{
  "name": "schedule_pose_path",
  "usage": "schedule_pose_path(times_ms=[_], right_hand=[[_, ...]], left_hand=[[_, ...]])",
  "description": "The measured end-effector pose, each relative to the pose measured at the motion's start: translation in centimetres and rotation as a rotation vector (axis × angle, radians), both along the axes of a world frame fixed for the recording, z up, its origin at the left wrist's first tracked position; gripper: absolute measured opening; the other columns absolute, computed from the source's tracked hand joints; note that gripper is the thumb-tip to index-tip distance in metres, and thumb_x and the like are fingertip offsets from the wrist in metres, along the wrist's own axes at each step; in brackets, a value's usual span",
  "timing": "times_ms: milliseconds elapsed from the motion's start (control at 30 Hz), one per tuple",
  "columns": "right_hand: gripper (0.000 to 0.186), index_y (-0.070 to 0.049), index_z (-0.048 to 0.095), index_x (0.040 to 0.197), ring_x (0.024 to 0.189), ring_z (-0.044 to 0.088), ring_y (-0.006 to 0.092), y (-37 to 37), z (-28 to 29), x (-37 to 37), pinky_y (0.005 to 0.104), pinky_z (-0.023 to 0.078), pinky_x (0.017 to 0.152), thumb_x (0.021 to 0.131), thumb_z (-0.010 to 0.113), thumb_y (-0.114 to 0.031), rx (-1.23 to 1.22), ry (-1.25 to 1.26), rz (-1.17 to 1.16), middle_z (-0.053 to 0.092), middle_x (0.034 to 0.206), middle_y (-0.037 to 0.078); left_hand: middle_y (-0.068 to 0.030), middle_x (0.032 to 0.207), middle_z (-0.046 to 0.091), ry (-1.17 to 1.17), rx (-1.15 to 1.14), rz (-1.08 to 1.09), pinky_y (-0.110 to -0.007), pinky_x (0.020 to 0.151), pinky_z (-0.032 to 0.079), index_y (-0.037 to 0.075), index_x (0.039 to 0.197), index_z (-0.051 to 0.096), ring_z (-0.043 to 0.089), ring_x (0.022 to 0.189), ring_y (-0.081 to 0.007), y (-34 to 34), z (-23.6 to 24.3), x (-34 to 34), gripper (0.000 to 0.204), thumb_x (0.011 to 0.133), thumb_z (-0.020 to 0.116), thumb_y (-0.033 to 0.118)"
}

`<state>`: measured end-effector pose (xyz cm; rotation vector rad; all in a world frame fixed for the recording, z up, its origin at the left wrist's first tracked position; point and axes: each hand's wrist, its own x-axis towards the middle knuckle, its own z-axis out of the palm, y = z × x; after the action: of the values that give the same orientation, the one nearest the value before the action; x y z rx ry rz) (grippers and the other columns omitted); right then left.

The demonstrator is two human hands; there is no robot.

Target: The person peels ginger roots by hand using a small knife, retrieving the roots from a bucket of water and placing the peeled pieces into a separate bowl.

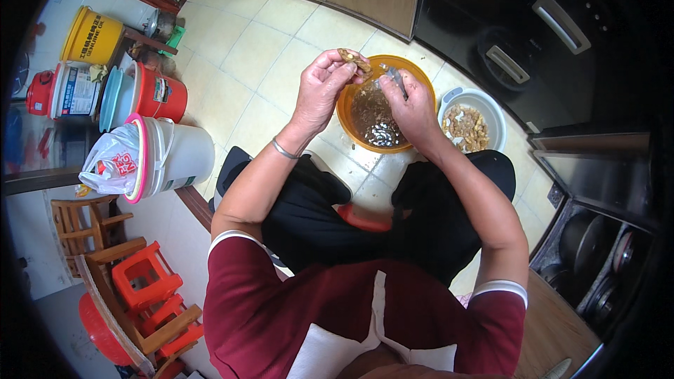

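Note:
My left hand (321, 91) pinches a small, knobby, light-brown piece (355, 60) above the left rim of an orange plastic basin (349, 121). My right hand (411, 109) is closed on a small grey metal tool (394, 78), its exact kind unclear, just right of the piece and over the basin. Murky water with floating brown bits lies inside the basin. Right of it, a pale grey plastic basin (495, 116) holds several similar light-brown pieces (465, 126), partly behind my right forearm.
Buckets (156, 98) and a bagged white pail (184, 158) line the left side. Red stools (144, 274) and wooden chairs (91, 224) are lower left. A dark appliance front (477, 7) and open pot cupboard (583, 253) are right. Tiled floor (260, 63) lies around my bent legs.

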<state>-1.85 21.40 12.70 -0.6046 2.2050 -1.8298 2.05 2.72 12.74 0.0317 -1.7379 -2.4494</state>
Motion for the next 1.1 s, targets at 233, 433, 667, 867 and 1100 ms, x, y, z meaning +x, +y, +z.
schedule_pose_path(times_ms=[233, 433, 667, 867, 1100], right_hand=[[0.035, 0.002, 0.056, 0.092, 0.067, 0.061, 0.0300, 0.5, 0.8, -0.6, 0.0421, 0.046, 0.065, 0.099, 0.055, -0.032, 0.091, 0.083, 0.007, 0.061, 0.073, 0.020], [0.035, 0.001, 0.058, 0.095, 0.070, 0.062, 0.0293, 0.1, -0.4, -0.7, 0.0412, 0.046, 0.066, 0.098, 0.058, -0.033, 0.016, 0.096, 0.004, 0.062, 0.075, 0.019], [0.033, 0.001, 0.060, 0.101, 0.074, 0.065, 0.0289, -0.3, -0.5, -0.4, 0.0396, 0.048, 0.068, 0.097, 0.061, -0.032, -0.049, 0.081, 0.055, 0.065, 0.080, 0.018], [0.033, 0.001, 0.059, 0.100, 0.077, 0.065, 0.0367, -0.4, -0.6, 0.0, 0.0432, 0.048, 0.069, 0.098, 0.060, -0.031, -0.015, 0.129, 0.074, 0.065, 0.082, 0.022], [0.029, 0.001, 0.052, 0.100, 0.078, 0.063, 0.0402, -0.2, 0.0, 0.3, 0.0458, 0.047, 0.068, 0.100, 0.055, -0.028, 0.000, 0.183, 0.088, 0.062, 0.082, 0.025]], left_hand=[[-0.0063, 0.109, 0.065, -0.104, 0.139, -0.092, -0.034, 0.094, 0.049, 0.001, 0.118, 0.062, 0.062, 0.100, -0.0150, -0.7, -0.5, 0.0, 0.023, 0.099, 0.059, 0.014], [-0.0054, 0.108, 0.067, -0.156, 0.131, -0.129, -0.033, 0.095, 0.050, 0.000, 0.120, 0.063, 0.062, 0.099, -0.0141, 0.1, 0.2, 0.6, 0.026, 0.098, 0.061, 0.014], [-0.0058, 0.111, 0.068, -0.089, -0.091, -0.085, -0.031, 0.095, 0.050, -0.001, 0.120, 0.063, 0.063, 0.103, -0.0139, 0.6, 0.1, 1.0, 0.026, 0.097, 0.063, 0.010], [-0.0056, 0.110, 0.069, -0.069, -0.238, -0.036, -0.029, 0.094, 0.050, -0.001, 0.117, 0.066, 0.063, 0.102, -0.0125, 0.6, 0.0, 1.3, 0.024, 0.095, 0.066, 0.009], [-0.0072, 0.112, 0.068, -0.025, -0.281, -0.026, -0.030, 0.096, 0.052, -0.002, 0.116, 0.067, 0.064, 0.104, -0.0141, 0.7, 0.7, 1.4, 0.023, 0.094, 0.067, 0.004]])
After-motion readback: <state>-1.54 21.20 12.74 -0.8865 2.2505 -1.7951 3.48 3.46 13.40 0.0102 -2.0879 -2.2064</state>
